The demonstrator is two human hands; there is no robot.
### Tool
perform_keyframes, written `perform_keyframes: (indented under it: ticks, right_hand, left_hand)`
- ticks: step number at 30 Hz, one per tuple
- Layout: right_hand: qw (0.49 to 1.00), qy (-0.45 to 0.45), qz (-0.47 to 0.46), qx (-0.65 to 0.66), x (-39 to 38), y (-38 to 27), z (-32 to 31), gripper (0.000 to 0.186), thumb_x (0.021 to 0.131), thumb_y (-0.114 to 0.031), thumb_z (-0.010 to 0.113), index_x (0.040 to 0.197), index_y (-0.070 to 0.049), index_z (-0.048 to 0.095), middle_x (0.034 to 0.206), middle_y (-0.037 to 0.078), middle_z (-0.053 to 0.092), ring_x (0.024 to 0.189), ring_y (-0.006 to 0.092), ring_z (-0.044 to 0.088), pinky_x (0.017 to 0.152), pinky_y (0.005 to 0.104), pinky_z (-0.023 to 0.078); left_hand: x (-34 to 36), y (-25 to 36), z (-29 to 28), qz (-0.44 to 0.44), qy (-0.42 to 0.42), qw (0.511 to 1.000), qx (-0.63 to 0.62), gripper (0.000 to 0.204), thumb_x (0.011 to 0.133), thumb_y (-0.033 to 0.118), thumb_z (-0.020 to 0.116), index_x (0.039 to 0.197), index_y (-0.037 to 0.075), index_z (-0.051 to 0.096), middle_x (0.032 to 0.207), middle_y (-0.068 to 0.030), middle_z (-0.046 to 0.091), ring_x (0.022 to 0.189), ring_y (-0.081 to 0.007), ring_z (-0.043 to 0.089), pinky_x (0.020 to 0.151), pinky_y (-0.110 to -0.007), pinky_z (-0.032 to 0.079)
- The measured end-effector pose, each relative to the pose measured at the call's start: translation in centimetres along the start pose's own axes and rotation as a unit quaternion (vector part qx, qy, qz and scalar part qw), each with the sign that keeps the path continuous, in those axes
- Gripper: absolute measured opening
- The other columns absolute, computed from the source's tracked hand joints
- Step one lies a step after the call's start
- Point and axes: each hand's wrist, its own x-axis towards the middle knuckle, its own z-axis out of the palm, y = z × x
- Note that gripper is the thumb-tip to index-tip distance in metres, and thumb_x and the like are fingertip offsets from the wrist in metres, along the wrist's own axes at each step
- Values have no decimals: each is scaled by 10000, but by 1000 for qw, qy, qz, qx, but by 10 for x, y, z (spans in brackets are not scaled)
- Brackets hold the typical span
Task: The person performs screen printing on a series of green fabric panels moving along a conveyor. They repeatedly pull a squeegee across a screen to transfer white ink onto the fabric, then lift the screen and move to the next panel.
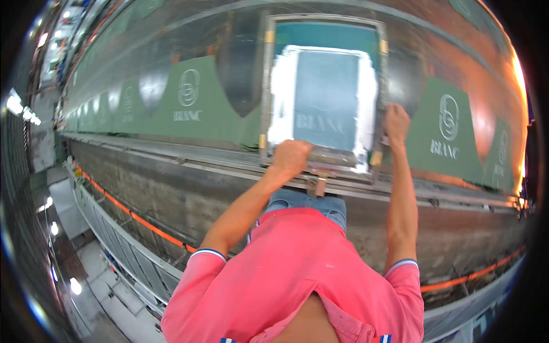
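In front of me a screen-printing frame (pixel 325 19) lies on the long table, its mesh teal at the far end. White ink (pixel 367 97) borders a paler rectangle with a faint design. My left hand (pixel 291 157) is closed at the frame's near end, round the left end of a squeegee (pixel 331 155) that lies crosswise there. My right hand (pixel 397 123) is closed on the frame's right side rail. What lies inside each fist is partly hidden. A small metal bracket (pixel 316 186) sits at the near edge below the frame.
Green fabric pieces (pixel 214 117) with white printed emblems lie along the shiny table (pixel 243 63) on both sides, another green piece (pixel 452 134) at right. A metal rail (pixel 189 155) edges the table. Orange tubing (pixel 134 216) and a grey railing (pixel 123 243) run below.
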Motion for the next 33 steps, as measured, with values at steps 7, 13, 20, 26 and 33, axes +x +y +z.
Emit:
perform_keyframes:
  ticks: [7,13,20,26,33]
  right_hand:
    - [987,11,43,153,-34,-138,-30,277,969,-230,570,1017,4,711,824,133,700,744,205,633,712,349,490]
    - [979,-20,43,197,-101,-282,127,271,976,-224,563,1026,9,692,890,186,698,806,272,672,746,381,499]
    - [968,-32,83,234,-146,-353,238,290,970,-232,577,1010,32,691,857,176,702,789,261,661,744,384,497]
    - [986,-9,59,154,-153,-381,257,282,966,-231,560,977,21,686,835,192,689,779,331,655,728,411,479]
    - [997,-16,71,26,-144,-386,271,319,969,-281,508,1002,-15,682,904,229,688,870,428,644,772,483,477]
  left_hand:
    - [-51,-56,-39,-10,86,991,-106,399,643,14,646,1024,101,722,958,-102,724,892,-313,691,750,-423,549]
    - [-127,-248,-99,-36,51,996,-58,397,657,11,649,1027,135,722,941,-98,725,888,-313,691,748,-427,546]
    - [-195,-370,-105,-5,88,996,-30,419,645,-21,638,1051,70,690,1031,-112,712,959,-321,678,786,-434,537]
    - [-218,-402,-93,8,93,995,-48,399,662,-30,600,1051,26,667,1064,-143,695,1002,-335,659,827,-445,522]
    - [-137,-430,-114,-63,-154,986,-18,175,678,44,681,837,-17,721,858,-217,700,804,-406,685,681,-502,544]
